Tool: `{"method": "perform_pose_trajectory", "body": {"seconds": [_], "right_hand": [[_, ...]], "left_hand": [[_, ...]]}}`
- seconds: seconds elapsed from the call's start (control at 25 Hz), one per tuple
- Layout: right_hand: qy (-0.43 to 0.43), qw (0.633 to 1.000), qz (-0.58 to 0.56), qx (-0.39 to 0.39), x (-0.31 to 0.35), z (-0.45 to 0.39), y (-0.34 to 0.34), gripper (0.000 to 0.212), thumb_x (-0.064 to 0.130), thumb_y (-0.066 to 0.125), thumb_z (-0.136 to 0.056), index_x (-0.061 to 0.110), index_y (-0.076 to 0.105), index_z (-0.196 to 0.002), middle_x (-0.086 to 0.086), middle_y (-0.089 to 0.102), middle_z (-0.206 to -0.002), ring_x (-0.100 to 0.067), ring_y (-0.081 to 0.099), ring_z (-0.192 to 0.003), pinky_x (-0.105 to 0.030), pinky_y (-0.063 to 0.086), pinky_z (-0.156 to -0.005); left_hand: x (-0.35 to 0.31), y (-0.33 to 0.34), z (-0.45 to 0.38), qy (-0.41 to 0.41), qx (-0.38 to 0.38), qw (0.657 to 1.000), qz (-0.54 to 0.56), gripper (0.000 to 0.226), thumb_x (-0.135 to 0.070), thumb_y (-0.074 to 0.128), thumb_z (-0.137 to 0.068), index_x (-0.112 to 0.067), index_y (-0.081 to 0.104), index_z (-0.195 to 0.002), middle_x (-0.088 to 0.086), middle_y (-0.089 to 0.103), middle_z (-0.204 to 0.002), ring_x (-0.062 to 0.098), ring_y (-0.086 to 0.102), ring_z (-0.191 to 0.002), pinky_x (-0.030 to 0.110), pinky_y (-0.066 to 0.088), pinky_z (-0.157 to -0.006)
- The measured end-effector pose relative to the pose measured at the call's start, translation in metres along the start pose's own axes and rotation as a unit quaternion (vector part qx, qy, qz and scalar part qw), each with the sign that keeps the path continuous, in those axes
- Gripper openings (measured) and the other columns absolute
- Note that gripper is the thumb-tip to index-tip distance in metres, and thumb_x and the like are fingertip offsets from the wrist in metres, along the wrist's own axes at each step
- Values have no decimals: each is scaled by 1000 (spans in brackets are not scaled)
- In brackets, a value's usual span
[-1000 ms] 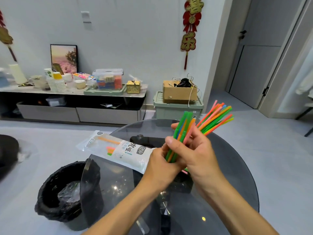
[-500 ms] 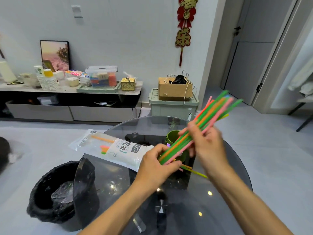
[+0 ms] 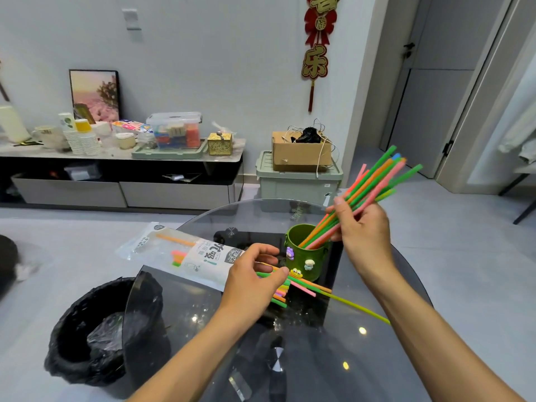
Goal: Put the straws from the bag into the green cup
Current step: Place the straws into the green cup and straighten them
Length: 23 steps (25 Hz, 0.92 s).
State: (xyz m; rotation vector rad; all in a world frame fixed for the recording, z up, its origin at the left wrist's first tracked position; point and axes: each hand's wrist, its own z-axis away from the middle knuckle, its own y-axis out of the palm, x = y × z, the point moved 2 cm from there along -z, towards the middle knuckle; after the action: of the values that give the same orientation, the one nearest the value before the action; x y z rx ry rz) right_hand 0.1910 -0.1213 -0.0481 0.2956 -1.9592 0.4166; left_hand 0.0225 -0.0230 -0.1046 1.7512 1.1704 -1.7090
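Note:
A green cup point(image 3: 307, 261) with small figure charms stands on the round glass table point(image 3: 362, 352). My right hand point(image 3: 361, 227) grips a bundle of coloured straws point(image 3: 377, 184); their lower ends sit inside the cup and their tops lean up to the right. My left hand point(image 3: 252, 281) is low beside the cup, thumb and fingers on several loose straws point(image 3: 301, 287) lying on the glass. The white straw bag point(image 3: 185, 255) lies to the left, partly over the table's edge, with a few straws still inside.
A black-lined bin point(image 3: 95, 332) stands on the floor left of the table. Behind are a low TV cabinet point(image 3: 121, 169) with cups and boxes, and a green storage box point(image 3: 298, 181) carrying a cardboard box. A long yellow-green straw point(image 3: 356, 307) lies across the glass.
My right hand has carried the bundle right and down, so its lower ends now sit in the cup. My left hand let go of the bundle and dropped onto the loose straws.

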Motion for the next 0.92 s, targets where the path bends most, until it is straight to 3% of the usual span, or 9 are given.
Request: {"method": "perform_pose_trajectory", "body": {"seconds": [0.16,0.28,0.32,0.44,0.52,0.64,0.76,0.84,0.92], "right_hand": [[64,998,27,0,6,6,-12,32,44,80,-75,13,73,-77,-4,75,-69,-19,74,-63,-42,63,-65],[36,980,193,-28,17,8,-32,46,64,72,-73,19,71,-60,4,68,-52,-15,67,-55,-33,55,-59],[56,978,199,-20,18,7,-33,49,66,70,-74,19,70,-58,3,66,-49,-13,64,-50,-30,51,-54],[191,977,66,64,6,-3,-26,42,54,76,-75,13,69,-68,-4,63,-52,-12,50,-37,-21,41,-39],[260,959,38,106,-4,-5,-29,44,46,80,-74,4,71,-82,-9,67,-59,-14,51,-39,-21,44,-39],[245,956,97,126,-23,-7,-40,59,52,84,-65,8,64,-99,-9,70,-87,-19,63,-67,-30,52,-56],[223,953,-66,194,-22,-10,-17,75,35,90,-59,14,59,-123,-3,69,-118,-16,63,-107,-42,47,-95],[193,959,-121,166,-22,-23,7,67,24,90,-57,13,63,-118,-6,72,-113,-21,67,-106,-44,49,-99],[161,973,-120,112,-15,-37,27,44,13,87,-64,13,65,-102,-7,73,-94,-24,72,-86,-41,58,-84]], "left_hand": [[3,-4,-4,-1,-3,1000,-16,25,-11,76,-78,-26,65,-95,-5,69,-91,14,64,-85,25,54,-76],[6,-14,-11,-3,-19,1000,-24,25,-9,75,-78,-24,65,-95,-3,69,-91,17,65,-85,30,55,-78],[7,-17,-13,-7,-24,999,-31,24,-9,75,-79,-24,66,-95,-3,69,-91,17,65,-84,30,55,-77],[11,-22,-12,-12,-25,999,-39,22,-9,74,-80,-23,66,-95,-3,69,-91,16,65,-83,27,54,-74],[9,-22,-11,-6,-25,999,-42,22,-9,73,-80,-24,66,-95,-4,69,-92,16,65,-85,27,54,-74],[4,-18,-13,47,-15,995,-87,25,-11,72,-80,-27,65,-98,-10,67,-94,7,62,-90,23,51,-74],[2,-7,-11,135,40,972,-188,42,-16,71,-77,-28,60,-116,-16,57,-117,4,52,-105,14,40,-85],[6,3,-9,182,96,948,-244,53,-20,68,-75,-28,55,-126,-14,48,-128,5,46,-113,7,30,-93],[10,8,-8,190,115,940,-259,53,-19,67,-76,-27,55,-127,-13,47,-129,5,44,-116,0,24,-93]]}}
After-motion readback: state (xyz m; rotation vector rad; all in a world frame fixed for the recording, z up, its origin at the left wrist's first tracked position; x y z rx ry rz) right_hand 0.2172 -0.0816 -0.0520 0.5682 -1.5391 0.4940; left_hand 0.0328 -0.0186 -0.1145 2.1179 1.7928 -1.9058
